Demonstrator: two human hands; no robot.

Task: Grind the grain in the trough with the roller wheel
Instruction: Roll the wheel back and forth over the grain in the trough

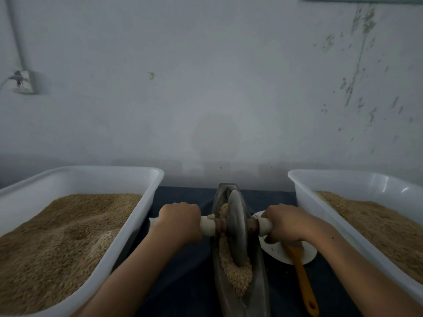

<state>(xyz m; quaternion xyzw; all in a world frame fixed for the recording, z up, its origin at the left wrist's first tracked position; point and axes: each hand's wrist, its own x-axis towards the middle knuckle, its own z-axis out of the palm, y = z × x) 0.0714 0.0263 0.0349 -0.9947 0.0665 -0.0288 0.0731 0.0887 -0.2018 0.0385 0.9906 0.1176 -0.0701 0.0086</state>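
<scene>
Left hand (179, 219) and right hand (285, 223) each grasp one end of the handle (208, 225) — the even grip likely keeps the wheel (237, 227) upright in the trough (261, 271), pressing into the grain (238, 275).

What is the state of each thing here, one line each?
left hand: grips left handle of roller wheel
right hand: grips right handle
roller wheel: upright in trough
trough: holds grain
left tub: filled with grain
right tub: filled with grain
orange-handled tool: lies on white dish
</scene>
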